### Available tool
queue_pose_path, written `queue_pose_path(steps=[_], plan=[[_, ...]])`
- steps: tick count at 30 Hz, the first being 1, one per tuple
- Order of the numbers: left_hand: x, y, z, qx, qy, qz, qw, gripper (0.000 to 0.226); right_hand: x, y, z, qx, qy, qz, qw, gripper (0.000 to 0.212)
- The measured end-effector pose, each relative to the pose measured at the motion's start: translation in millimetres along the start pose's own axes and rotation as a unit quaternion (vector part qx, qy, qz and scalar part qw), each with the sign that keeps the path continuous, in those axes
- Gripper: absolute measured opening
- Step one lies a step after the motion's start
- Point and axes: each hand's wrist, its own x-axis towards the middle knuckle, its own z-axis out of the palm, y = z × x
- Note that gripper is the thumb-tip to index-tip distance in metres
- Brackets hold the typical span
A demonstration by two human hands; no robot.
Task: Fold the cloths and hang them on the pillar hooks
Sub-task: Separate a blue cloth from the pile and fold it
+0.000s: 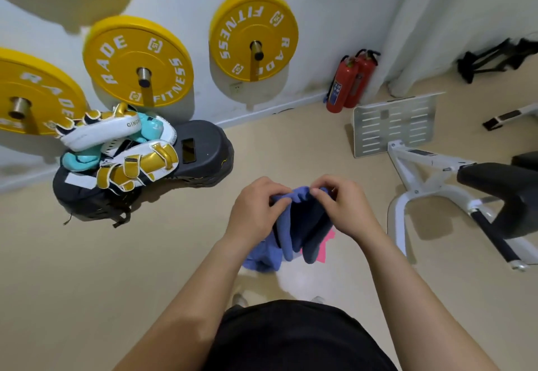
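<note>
A blue cloth (302, 225) hangs in folds in front of me, above the beige floor. My left hand (256, 210) pinches its top edge on the left, and my right hand (346, 207) pinches the top edge on the right, the two hands close together. A lighter blue cloth (262, 257) and a pink cloth (326, 248) lie on the floor beneath, partly hidden by the hanging one. A white pillar (419, 21) rises at the back right; no hooks show on it.
Yellow weight plates (253, 35) hang on pegs along the white wall. A dark pad (203, 152) at left carries gold-and-white boxing mitts (136, 163) and a phone (188, 150). Two red fire extinguishers (349, 82) stand in the corner. A white gym bench frame (407, 163) stands at right.
</note>
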Motion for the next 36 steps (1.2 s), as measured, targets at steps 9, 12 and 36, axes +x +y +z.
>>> queue_pose_path(steps=[9, 12, 36], plan=[[-7.0, -27.6, -11.6, 0.105, 0.007, -0.057, 0.993, 0.011, 9.9, -12.9, -58.0, -0.184, 0.079, -0.046, 0.979, 0.009], [-13.9, -42.0, -14.4, 0.131, -0.017, -0.064, 0.989, 0.018, 9.2, -11.6, -66.5, -0.143, 0.11, -0.042, 0.983, 0.01], [-10.1, -17.7, 36.5, -0.073, -0.012, -0.065, 0.995, 0.006, 15.4, -44.7, -90.5, -0.224, -0.021, -0.09, 0.97, 0.01]])
